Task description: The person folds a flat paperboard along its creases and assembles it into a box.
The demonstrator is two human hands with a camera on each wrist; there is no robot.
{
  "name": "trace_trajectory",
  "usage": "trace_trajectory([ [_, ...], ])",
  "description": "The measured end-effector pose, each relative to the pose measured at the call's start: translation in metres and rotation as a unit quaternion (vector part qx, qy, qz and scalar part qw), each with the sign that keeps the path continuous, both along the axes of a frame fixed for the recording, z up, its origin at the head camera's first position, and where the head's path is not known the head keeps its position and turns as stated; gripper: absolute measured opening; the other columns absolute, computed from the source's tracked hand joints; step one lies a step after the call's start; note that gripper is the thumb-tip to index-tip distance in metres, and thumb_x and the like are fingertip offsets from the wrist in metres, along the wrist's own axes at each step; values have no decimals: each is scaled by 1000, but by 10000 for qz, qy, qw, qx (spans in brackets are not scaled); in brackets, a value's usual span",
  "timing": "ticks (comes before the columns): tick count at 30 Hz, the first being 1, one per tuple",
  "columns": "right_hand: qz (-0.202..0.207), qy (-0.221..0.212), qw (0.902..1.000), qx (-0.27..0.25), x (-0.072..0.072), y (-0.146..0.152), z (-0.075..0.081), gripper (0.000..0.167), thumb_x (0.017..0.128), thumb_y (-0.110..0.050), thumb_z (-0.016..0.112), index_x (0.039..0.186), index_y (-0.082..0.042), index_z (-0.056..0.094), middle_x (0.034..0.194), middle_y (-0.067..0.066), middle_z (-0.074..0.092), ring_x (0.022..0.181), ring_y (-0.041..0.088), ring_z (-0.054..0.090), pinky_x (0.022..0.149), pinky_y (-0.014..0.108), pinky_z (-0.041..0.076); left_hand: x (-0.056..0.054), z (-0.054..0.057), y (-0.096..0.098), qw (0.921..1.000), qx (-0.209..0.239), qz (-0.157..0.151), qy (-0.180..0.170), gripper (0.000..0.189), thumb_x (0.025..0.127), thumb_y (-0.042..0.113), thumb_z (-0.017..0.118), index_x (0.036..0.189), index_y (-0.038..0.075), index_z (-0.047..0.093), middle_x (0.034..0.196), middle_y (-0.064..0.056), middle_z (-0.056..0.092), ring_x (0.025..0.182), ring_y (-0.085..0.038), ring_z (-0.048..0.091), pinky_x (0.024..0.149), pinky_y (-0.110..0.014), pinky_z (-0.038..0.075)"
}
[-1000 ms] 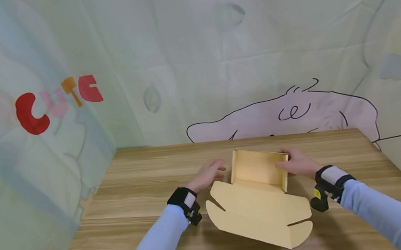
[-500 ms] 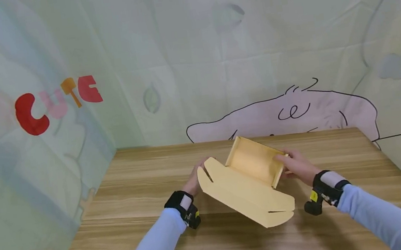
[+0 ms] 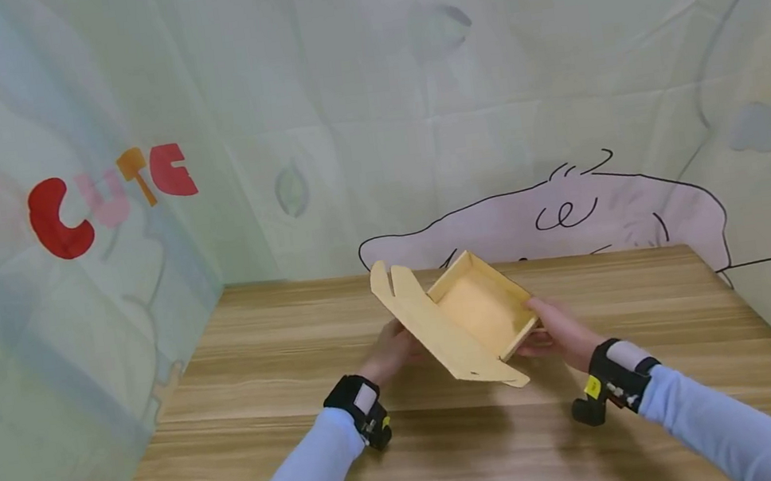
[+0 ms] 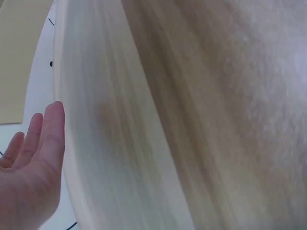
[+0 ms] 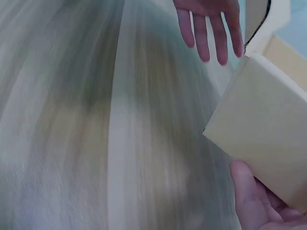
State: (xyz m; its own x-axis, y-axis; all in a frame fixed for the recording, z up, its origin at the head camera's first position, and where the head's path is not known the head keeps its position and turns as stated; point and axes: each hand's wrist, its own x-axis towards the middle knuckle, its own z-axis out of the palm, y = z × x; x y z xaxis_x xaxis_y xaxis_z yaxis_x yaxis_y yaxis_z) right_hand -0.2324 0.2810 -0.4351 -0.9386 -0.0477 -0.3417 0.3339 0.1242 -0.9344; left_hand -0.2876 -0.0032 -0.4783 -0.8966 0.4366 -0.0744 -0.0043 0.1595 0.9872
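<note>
A small tan cardboard box (image 3: pixel 484 310) hangs tilted over the table, its inside turned toward me and bare. Its lid (image 3: pixel 432 329), with slotted side flaps, stands folded back to the left. My right hand (image 3: pixel 557 332) grips the box by its right side, thumb at the rim and fingers beneath. In the right wrist view that hand (image 5: pixel 256 206) shows at the lower corner of the box wall (image 5: pixel 261 120). My left hand (image 3: pixel 392 352) is behind and below the lid, partly hidden by it. The left wrist view shows this hand (image 4: pixel 33 167) with straight fingers, holding nothing.
The wood-grain table (image 3: pixel 271 367) spreads under both hands. A printed cloth backdrop (image 3: pixel 370 114) with cartoon drawings and red letters rises behind the table and along its sides.
The right hand has turned the box so its left side rises and its inside faces me more. The lid has swung up and left. The left hand has moved in behind the lid.
</note>
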Motion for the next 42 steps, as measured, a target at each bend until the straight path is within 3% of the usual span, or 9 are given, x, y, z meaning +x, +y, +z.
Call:
trace_trajectory([
  [2, -82, -70, 9998, -141, 1, -5, -1, 64, 105, -30, 32, 152, 10, 17, 124, 23, 55, 93, 16, 67, 87, 36, 61, 22, 33, -1, 9997, -131, 73, -178, 46, 102, 13, 45, 143, -9, 45, 130, -28, 63, 102, -23, 69, 95, -45, 58],
  [5, -115, -144, 9994, -282, 1, -11, -3, 63, 104, -29, 32, 152, 8, 16, 133, 26, 50, 98, 18, 65, 87, 34, 61, 34, 46, 0, 9997, -234, 16, 34, 38, 100, 7, 51, 134, -10, 51, 125, -30, 63, 98, -21, 68, 93, -43, 59],
  [9, -247, -196, 9985, -437, 1, -17, -6, 65, 104, -31, 32, 156, 4, 13, 147, 29, 37, 106, 20, 61, 89, 33, 59, 31, 32, 5, 9992, -51, -273, 285, 31, 99, 3, 54, 128, -10, 54, 125, -29, 61, 100, -16, 64, 94, -41, 58],
  [14, -486, -149, 9966, -642, 2, -23, -7, 65, 104, -32, 33, 156, 2, 15, 148, 29, 36, 108, 19, 60, 89, 34, 59, 22, 8, 12, 9972, -77, -434, 611, 33, 94, 2, 60, 126, -7, 58, 125, -27, 62, 95, -12, 62, 91, -39, 59],
  [21, -604, -278, 9948, -772, 5, -30, -9, 65, 103, -32, 38, 153, 5, 18, 136, 26, 44, 99, 19, 62, 83, 32, 60, 22, 8, 16, 9974, -215, -450, 526, 39, 95, 4, 59, 132, -6, 55, 126, -27, 62, 95, -13, 60, 89, -31, 58],
  [26, -558, -475, 9953, -630, 7, -32, -12, 69, 102, -28, 41, 152, 8, 11, 130, 25, 43, 96, 22, 62, 80, 30, 59, 22, 6, 18, 9985, -65, -399, 369, 43, 96, 5, 56, 137, -6, 51, 132, -28, 59, 100, -16, 62, 94, -38, 57],
  [30, -466, -529, 9975, -52, 7, -30, -11, 74, 103, -29, 40, 153, 12, 4, 144, 34, 29, 114, 35, 54, 94, 37, 57, 20, 5, 20, 9990, 6, -402, 204, 44, 95, 0, 54, 138, -7, 48, 134, -28, 58, 104, -18, 62, 99, -42, 56],
  [34, -133, -417, 9946, 939, 7, -22, -6, 72, 106, -35, 35, 151, 18, 15, 149, 38, 30, 128, 40, 48, 106, 45, 52, 20, 6, 21, 9991, -130, -349, 224, 43, 94, -2, 53, 137, -7, 49, 133, -28, 59, 103, -19, 63, 97, -40, 57],
  [42, 235, -311, 9738, 2239, 8, -11, -2, 63, 103, -32, 41, 141, 18, 40, 129, 31, 55, 107, 31, 60, 85, 33, 58, 20, 7, 19, 9989, -238, -198, 338, 53, 94, 3, 59, 144, -3, 42, 139, -29, 54, 118, -41, 64, 94, -41, 59],
])
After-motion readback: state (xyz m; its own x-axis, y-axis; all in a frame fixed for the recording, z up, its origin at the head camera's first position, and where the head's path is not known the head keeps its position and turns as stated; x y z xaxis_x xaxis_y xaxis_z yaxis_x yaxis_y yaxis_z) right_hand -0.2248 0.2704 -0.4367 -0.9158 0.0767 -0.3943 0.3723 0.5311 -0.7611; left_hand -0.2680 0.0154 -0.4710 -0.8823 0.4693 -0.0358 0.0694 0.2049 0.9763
